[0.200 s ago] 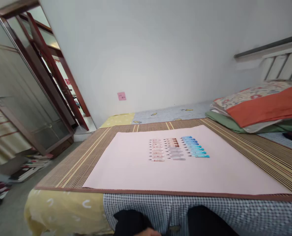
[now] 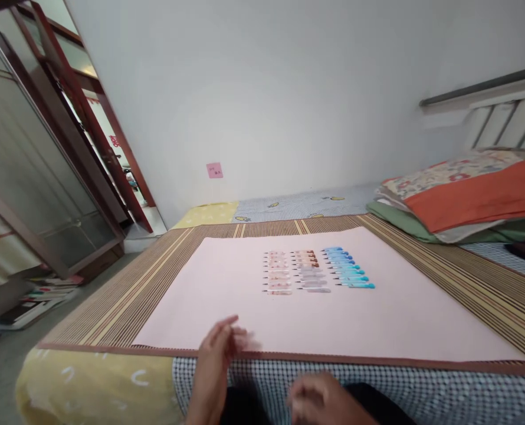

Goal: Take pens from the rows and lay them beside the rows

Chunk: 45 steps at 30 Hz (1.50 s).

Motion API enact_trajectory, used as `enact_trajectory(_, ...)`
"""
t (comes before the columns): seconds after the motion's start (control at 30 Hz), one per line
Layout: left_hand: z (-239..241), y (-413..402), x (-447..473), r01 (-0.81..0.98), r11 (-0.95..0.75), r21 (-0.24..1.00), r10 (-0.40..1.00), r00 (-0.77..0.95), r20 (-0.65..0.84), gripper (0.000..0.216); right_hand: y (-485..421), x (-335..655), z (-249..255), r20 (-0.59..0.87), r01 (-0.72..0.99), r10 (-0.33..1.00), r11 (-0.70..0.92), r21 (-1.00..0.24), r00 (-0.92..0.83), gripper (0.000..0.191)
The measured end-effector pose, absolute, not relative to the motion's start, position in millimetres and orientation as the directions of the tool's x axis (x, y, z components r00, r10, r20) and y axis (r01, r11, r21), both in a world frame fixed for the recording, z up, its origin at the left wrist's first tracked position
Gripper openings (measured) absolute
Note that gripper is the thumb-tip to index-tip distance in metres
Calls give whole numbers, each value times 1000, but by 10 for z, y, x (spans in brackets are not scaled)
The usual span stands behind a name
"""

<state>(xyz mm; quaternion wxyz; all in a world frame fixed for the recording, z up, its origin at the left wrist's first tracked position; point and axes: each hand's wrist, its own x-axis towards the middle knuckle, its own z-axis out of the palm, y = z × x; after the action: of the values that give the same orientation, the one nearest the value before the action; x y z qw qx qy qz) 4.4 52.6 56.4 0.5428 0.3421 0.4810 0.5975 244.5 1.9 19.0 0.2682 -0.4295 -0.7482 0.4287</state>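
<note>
My left hand (image 2: pixel 222 342) is raised over the front edge of the pink sheet (image 2: pixel 227 313), its fingers apart and partly blurred, holding nothing. Lower down, my right hand (image 2: pixel 322 396) is in front of the bed edge, smeared by motion, so its fingers are unclear. Beyond both hands, several slim pens or pencils lie in three columns on the sheet, dark tips to the left. The left column has pale pink patterned ones (image 2: pixel 278 277). In the middle are brown ones (image 2: pixel 305 260) behind grey ones (image 2: pixel 313 282). Blue and turquoise ones (image 2: pixel 348 268) form the right column.
A striped bamboo mat (image 2: pixel 125 295) lies under the sheet, on a bed with a checked and yellow cover (image 2: pixel 98 378). Folded bedding (image 2: pixel 470 195) is piled at the right. A white wall (image 2: pixel 266 106) stands behind. Books (image 2: pixel 36 301) lie on the floor at left.
Both hands have come up into view, the left reaching over the sheet's front edge. Earlier only part of one hand showed at the bottom. The view has shifted slightly; the pens have not moved.
</note>
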Motion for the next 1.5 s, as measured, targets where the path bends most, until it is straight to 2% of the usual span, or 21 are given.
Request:
enact_trajectory(0.03, 753, 723, 70, -453, 23, 891, 971, -204, -129, 30, 222, 2487, 323, 75, 359, 926, 217, -908, -370, 28)
enact_trajectory(0.1, 1057, 1109, 141, -656, 29, 754, 958, -198, -209, 15, 671, 2567, 575, 198, 328, 962, 251, -911, -188, 24)
enact_trajectory(0.2, 1230, 1581, 273, -757, 35, 653, 930, -214, -298, 16, 1296, 2628, 774, 435, 492, 901, 380, -784, -2, 21)
enact_trajectory(0.3, 1081, 1861, 384, -774, 41, 632, 911, -231, -341, 17, 1693, 2604, 701, 518, 570, 855, 412, -711, 29, 18)
enact_trajectory(0.57, 493, 2004, 439, -799, 84, 595, 818, -286, -499, 12, 1846, 2614, 189, 383, 559, 922, 293, -775, 48, 16)
enact_trajectory(0.8, 501, 2053, 308, -813, 82, 577, 821, -273, -502, 12, 1844, 2653, 168, 259, 604, 964, 246, -758, -68, 16)
enact_trajectory(1.03, 549, 2138, 273, -826, 75, 558, 814, -273, -514, 14, 1870, 2712, 264, 226, 607, 972, 220, -763, -68, 16)
enact_trajectory(1.3, 524, 2133, 351, -840, 107, 532, 845, -206, -494, 14, 1843, 2696, 249, 84, 645, 992, 123, -754, -91, 7)
enact_trajectory(1.5, 514, 2140, 351, -829, 133, 544, 844, -193, -500, 14, 1872, 2707, 216, 137, 647, 986, 169, -743, -99, 7)
